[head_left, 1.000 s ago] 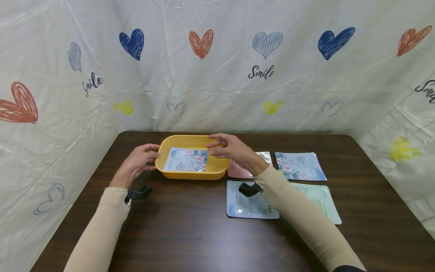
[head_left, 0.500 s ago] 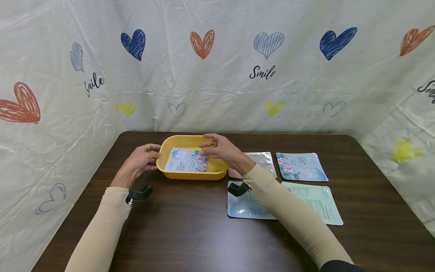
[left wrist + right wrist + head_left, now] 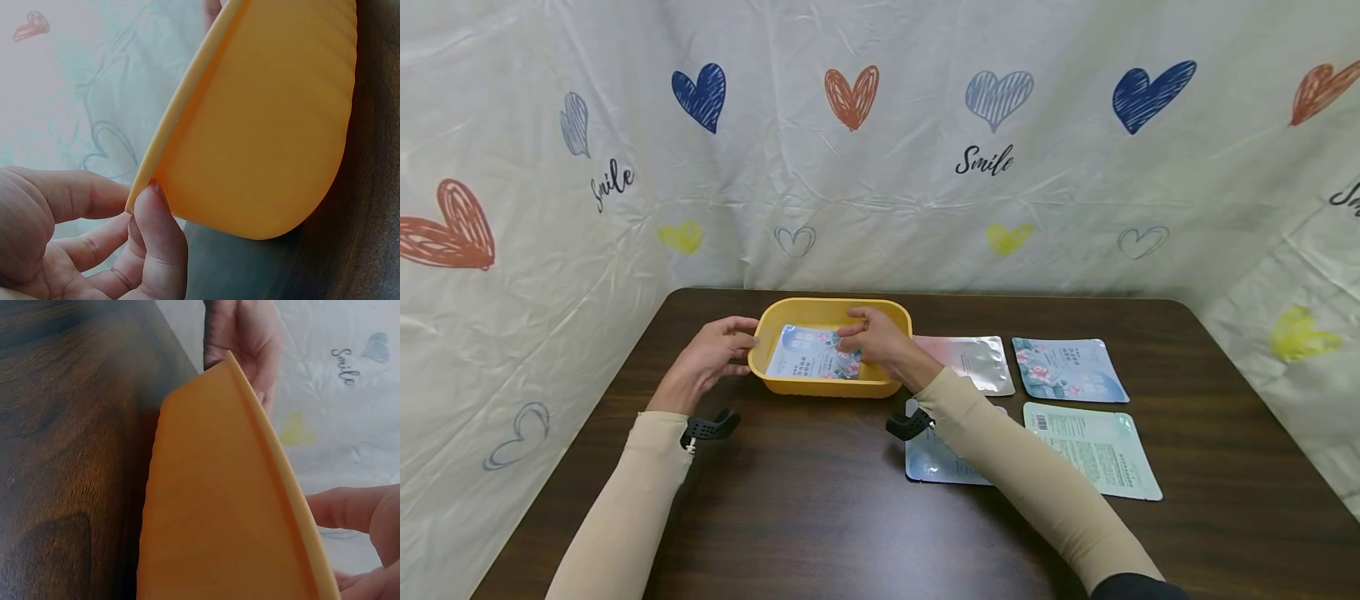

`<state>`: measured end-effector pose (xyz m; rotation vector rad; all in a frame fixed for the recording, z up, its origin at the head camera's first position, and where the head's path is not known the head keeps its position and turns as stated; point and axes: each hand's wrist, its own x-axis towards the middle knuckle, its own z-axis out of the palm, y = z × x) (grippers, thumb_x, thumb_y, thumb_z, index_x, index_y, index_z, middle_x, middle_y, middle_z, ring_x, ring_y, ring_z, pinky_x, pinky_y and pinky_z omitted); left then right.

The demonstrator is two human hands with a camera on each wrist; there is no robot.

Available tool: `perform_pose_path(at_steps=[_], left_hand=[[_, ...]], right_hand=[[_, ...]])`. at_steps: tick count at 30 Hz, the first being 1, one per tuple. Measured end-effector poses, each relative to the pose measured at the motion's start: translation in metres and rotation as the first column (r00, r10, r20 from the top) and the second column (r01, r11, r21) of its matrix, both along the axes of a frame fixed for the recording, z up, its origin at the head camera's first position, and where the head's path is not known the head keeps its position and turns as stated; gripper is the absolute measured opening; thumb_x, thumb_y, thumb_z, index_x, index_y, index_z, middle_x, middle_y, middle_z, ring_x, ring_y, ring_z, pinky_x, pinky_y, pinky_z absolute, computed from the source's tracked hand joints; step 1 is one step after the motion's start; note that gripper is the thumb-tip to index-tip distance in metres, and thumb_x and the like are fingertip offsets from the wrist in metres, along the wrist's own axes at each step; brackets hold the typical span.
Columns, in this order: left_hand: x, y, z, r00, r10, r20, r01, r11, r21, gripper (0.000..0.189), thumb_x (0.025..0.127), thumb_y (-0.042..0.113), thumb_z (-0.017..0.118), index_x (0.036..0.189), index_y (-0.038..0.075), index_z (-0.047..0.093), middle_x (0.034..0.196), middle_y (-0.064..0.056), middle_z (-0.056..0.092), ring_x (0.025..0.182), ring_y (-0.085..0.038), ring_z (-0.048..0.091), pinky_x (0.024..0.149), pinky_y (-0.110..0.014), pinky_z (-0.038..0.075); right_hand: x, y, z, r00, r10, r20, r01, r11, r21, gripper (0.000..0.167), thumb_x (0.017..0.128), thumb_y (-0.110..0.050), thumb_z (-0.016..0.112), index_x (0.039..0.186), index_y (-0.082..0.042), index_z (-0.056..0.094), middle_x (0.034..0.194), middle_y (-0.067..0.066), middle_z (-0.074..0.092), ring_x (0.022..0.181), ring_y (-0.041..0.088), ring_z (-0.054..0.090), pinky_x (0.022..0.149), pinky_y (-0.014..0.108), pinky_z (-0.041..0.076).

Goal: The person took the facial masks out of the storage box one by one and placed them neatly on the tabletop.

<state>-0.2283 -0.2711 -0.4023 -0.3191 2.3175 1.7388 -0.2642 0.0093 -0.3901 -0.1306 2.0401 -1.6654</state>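
Note:
A yellow plastic basin (image 3: 820, 387) stands on the table, and my left hand (image 3: 711, 354) pinches its left rim between thumb and fingers. The left wrist view shows the thumb (image 3: 161, 244) against the outer wall under the rim. In the basin lies a pale blue floral sheet mask packet (image 3: 805, 354). My right hand (image 3: 880, 342) reaches over the right side of the basin, fingers extended above the packet's right end. From the right wrist, the fingers (image 3: 347, 509) appear behind the rim, their tips partly hidden by the wall.
Right of the basin lie a pink and silver packet (image 3: 973, 362), a blue floral packet (image 3: 1070, 369), a green packet (image 3: 1097, 450) and a blue packet (image 3: 940, 458) partly under the right forearm. A white heart-printed curtain (image 3: 880, 183) hangs behind the table (image 3: 790, 517).
My right hand has moved left and down into the basin, over the packet there, uncovering more of the pink and green packets. The left hand keeps its hold on the rim.

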Motion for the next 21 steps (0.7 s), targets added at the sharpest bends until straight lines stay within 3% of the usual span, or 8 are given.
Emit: perform_pose_path(at_steps=[8, 16, 21], left_hand=[[0.0002, -0.0009, 0.0011, 1.0, -0.01, -0.001, 0.01, 1.0, -0.002, 0.048, 0.102, 0.014, 0.057, 0.148, 0.006, 0.046, 0.126, -0.019, 0.057, 0.097, -0.026, 0.06, 0.073, -0.029, 0.06], [-0.0001, -0.0006, 0.0025, 1.0, -0.016, -0.001, 0.016, 1.0, 0.004, 0.05, 0.102, 0.012, 0.057, 0.15, 0.005, 0.044, 0.129, -0.022, 0.056, 0.1, -0.028, 0.06, 0.073, -0.029, 0.06], [0.0009, -0.0002, 0.0021, 1.0, -0.023, 0.004, 0.023, 1.0, 0.013, 0.052, 0.103, 0.012, 0.056, 0.153, 0.005, 0.041, 0.134, -0.024, 0.053, 0.104, -0.032, 0.059, 0.071, -0.028, 0.06]], right_hand=[[0.0022, -0.0009, -0.0002, 0.997, -0.077, -0.022, 0.076, 0.996, -0.05, 0.065, 0.093, 0.001, 0.067, 0.152, -0.008, 0.041, 0.14, 0.018, 0.056, 0.118, 0.029, 0.059, 0.108, 0.05, 0.047], [0.006, 0.0014, 0.0014, 0.976, -0.212, -0.046, 0.203, 0.968, -0.149, 0.063, 0.088, 0.011, 0.064, 0.147, 0.0, 0.046, 0.138, 0.02, 0.044, 0.109, 0.028, 0.054, 0.1, 0.045, 0.054], [0.0067, 0.0006, 0.0006, 0.983, -0.184, -0.024, 0.179, 0.975, -0.135, 0.066, 0.089, 0.007, 0.067, 0.15, 0.0, 0.041, 0.14, 0.02, 0.047, 0.117, 0.032, 0.059, 0.096, 0.043, 0.056]])
